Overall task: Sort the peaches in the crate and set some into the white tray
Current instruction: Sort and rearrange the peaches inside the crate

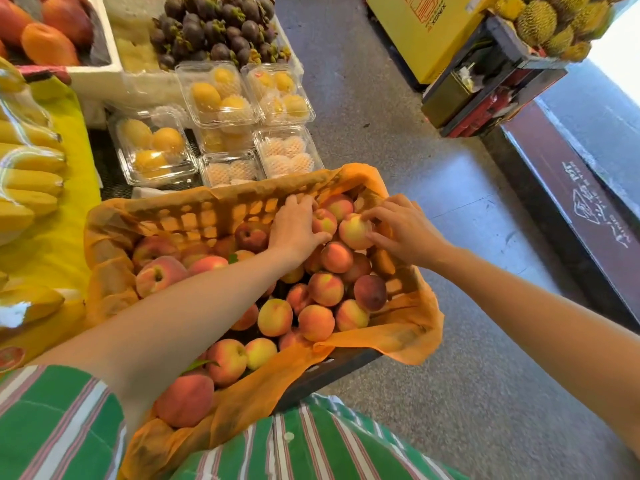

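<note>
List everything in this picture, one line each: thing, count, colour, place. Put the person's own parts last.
peaches: dozens, red-orange and yellow, piled in the crate
crate: one, lined with orange paper, centre
clamshell boxes: about six, clear, yellow fruit inside, behind the crate
mangosteens: a heap, dark purple, top centre
orange fruit: several, in a white box, top left
bananas: several, yellow, left edge
durians: several, yellow-green, top right
yellow carton: one, top, right of centre
left hand: grips a pink peach at the crate's far side
right hand: grips a pale peach beside it
</note>
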Demonstrator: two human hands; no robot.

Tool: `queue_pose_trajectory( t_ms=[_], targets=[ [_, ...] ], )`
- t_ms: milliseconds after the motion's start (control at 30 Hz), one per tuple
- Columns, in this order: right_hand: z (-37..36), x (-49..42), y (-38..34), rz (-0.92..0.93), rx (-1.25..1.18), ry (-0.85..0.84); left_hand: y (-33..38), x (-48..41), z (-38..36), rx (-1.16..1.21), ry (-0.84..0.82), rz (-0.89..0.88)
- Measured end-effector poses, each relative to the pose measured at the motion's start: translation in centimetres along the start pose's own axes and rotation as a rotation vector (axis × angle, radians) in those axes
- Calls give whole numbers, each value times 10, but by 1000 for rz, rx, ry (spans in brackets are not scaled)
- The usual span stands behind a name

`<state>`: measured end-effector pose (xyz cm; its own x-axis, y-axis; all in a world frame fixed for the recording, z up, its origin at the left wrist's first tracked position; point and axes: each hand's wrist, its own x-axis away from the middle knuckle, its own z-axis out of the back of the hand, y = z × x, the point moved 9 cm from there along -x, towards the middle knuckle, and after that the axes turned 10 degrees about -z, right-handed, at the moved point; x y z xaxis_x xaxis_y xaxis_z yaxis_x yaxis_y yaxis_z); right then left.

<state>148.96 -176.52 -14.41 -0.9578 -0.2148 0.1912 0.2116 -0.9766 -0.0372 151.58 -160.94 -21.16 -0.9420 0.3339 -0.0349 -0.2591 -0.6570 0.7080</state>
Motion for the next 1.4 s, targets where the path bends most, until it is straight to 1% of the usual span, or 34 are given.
queue_pose_trajectory(
  t_ms=[67,167,400,500,567,667,767,867,933,1033,1100,1200,1267,1400],
  targets=[
    [1,1,1,-8,-26,-6,-5,-4,2,42,-54,14],
    [1,4,2,-20,-92,-17,-6,-4,2,60,-127,-27],
    [5,18,-22,65,-277,-9,-3,16,13,40,-285,-82],
    [4,21,-49,104,-375,-61,-2,38,29,-11,-503,-119],
    [-2,23,-72,135,-390,-124,-10,58,41,-21,-647,-108],
    [-21,24,-109,146,-410,-267,-34,85,64,-122,-750,-58],
    [-37,24,-148,200,-413,-347,-54,105,89,-330,-736,-71],
    [-50,19,-177,211,-436,-377,-60,115,108,-654,-612,-228],
    [-57,11,-191,180,-454,-383,-73,120,112,-723,-620,-202],
    [-64,-3,-204,115,-510,-402,-92,124,112,-659,-711,-111],
    [-72,-13,-209,85,-528,-412,-92,122,113,-589,-702,-129],
    [-93,-22,-215,45,-513,-506,-93,116,117,-506,-677,-168],
    [-106,-26,-218,34,-483,-540,-97,115,117,-447,-693,-167],
    [-116,-41,-219,74,-371,-436,-99,112,121,-354,-701,-159]
  ],
)
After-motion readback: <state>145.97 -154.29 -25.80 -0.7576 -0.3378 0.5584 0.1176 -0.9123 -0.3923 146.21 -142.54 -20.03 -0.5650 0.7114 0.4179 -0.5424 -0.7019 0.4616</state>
